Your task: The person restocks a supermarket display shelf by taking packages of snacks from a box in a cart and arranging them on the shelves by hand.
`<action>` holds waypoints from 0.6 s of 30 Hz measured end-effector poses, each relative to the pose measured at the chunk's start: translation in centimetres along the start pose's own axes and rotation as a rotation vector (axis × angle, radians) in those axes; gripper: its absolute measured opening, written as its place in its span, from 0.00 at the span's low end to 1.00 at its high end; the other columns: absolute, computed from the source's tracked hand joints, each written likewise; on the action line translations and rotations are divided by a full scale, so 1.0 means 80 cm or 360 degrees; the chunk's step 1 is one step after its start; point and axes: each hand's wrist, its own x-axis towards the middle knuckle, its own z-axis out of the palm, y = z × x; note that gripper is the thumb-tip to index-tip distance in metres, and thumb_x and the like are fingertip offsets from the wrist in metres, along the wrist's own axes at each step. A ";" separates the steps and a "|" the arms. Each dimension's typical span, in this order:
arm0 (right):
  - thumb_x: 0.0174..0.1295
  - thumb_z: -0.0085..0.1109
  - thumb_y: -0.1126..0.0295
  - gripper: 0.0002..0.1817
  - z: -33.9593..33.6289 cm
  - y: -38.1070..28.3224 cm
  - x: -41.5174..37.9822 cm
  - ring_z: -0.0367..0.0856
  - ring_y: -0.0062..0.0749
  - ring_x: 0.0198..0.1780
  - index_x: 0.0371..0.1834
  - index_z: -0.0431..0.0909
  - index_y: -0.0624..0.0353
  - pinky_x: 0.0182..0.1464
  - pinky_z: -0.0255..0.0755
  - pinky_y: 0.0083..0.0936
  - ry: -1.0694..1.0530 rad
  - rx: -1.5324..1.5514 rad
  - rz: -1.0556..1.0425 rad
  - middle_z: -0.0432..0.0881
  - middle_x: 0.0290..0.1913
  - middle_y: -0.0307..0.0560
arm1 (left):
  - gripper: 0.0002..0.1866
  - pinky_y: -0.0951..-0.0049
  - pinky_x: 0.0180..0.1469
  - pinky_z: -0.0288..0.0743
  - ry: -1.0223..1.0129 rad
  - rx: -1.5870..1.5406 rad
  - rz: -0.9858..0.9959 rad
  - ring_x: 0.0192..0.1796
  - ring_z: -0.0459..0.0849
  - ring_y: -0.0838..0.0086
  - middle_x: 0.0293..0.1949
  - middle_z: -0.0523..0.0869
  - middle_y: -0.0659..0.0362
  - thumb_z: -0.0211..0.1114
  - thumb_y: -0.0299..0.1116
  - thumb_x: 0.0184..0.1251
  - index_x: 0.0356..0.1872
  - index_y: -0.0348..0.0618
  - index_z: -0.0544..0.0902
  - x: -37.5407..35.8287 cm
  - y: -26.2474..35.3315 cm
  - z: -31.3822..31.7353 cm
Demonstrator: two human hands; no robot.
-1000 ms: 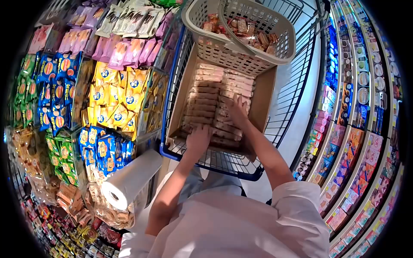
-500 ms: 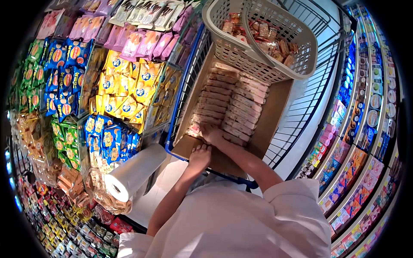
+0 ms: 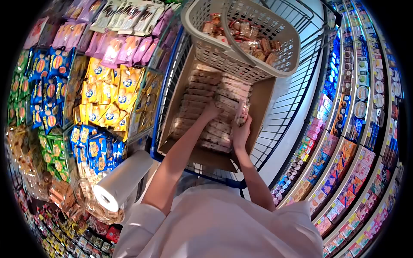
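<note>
A cardboard box [image 3: 267, 101] inside a shopping cart holds two rows of wrapped snack packets [image 3: 195, 98] standing on edge. My right hand [image 3: 241, 134], at the right side of the box, is closed around the lower end of one upright snack packet [image 3: 242, 112] with a clear, pinkish wrapper. My left hand [image 3: 211, 112] reaches between the two rows, its fingers curled down against the packets. Whatever sits in those fingers is hidden from above.
A beige plastic basket [image 3: 275, 71] with small wrapped snacks rests over the box's far end. The blue-edged cart [image 3: 161, 101] surrounds both. Hanging yellow snack bags [image 3: 109, 94] and a white plastic roll [image 3: 109, 193] are at left; stocked shelves [image 3: 344, 172] line the right.
My right hand has moved to the right side of the box and now grips a raised packet. My left hand has gone from the near box edge forward onto the packets.
</note>
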 end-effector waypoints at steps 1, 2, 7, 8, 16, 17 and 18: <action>0.49 0.61 0.75 0.28 -0.003 -0.002 -0.004 0.75 0.36 0.45 0.54 0.62 0.58 0.49 0.67 0.29 0.0033 -0.0009 -0.0011 0.76 0.44 0.53 | 0.28 0.57 0.48 0.72 0.0178 -0.0129 -0.0046 0.47 0.78 0.51 0.44 0.78 0.39 0.61 0.48 0.55 0.50 0.35 0.72 0.011 0.011 0.006; 0.49 0.62 0.74 0.28 -0.009 -0.003 -0.008 0.74 0.34 0.45 0.54 0.62 0.58 0.49 0.67 0.28 0.0009 0.0063 0.0057 0.76 0.44 0.52 | 0.28 0.57 0.48 0.72 0.0163 -0.0135 -0.0026 0.47 0.78 0.51 0.44 0.78 0.39 0.61 0.48 0.55 0.50 0.35 0.72 0.020 0.015 0.009; 0.53 0.60 0.72 0.26 -0.025 -0.012 -0.030 0.70 0.28 0.44 0.55 0.61 0.61 0.48 0.65 0.22 0.0009 0.0191 0.0118 0.74 0.44 0.48 | 0.34 0.53 0.52 0.70 0.0226 -0.0777 -0.0578 0.50 0.75 0.51 0.48 0.75 0.42 0.58 0.48 0.59 0.61 0.38 0.59 0.012 0.042 0.021; 0.54 0.60 0.71 0.26 -0.026 -0.008 -0.033 0.70 0.29 0.44 0.55 0.61 0.61 0.49 0.64 0.21 -0.0043 0.0200 0.0127 0.73 0.45 0.47 | 0.34 0.53 0.52 0.70 0.0220 -0.0763 -0.0587 0.50 0.75 0.51 0.48 0.75 0.42 0.58 0.48 0.59 0.61 0.38 0.59 0.018 0.029 0.035; 0.62 0.52 0.58 0.21 -0.039 -0.025 -0.040 0.66 0.21 0.34 0.53 0.64 0.59 0.34 0.63 0.18 -0.0145 0.0715 0.0765 0.69 0.41 0.39 | 0.36 0.51 0.54 0.66 0.0618 0.0346 -0.0147 0.56 0.69 0.46 0.58 0.61 0.40 0.59 0.47 0.58 0.64 0.48 0.54 0.019 -0.013 0.067; 0.63 0.50 0.56 0.21 -0.043 -0.027 -0.039 0.65 0.22 0.31 0.52 0.64 0.58 0.31 0.62 0.17 -0.0176 0.0874 0.0795 0.68 0.39 0.39 | 0.36 0.51 0.54 0.66 0.0618 0.0351 -0.0145 0.56 0.69 0.46 0.58 0.61 0.40 0.59 0.47 0.58 0.64 0.48 0.54 0.027 -0.024 0.065; 0.64 0.47 0.55 0.20 -0.045 -0.029 -0.038 0.65 0.19 0.33 0.51 0.65 0.57 0.32 0.63 0.17 -0.0182 0.0806 0.0756 0.68 0.40 0.37 | 0.35 0.51 0.54 0.66 0.0344 -0.0232 -0.0235 0.56 0.69 0.46 0.58 0.61 0.39 0.59 0.48 0.58 0.64 0.47 0.55 0.032 -0.031 0.058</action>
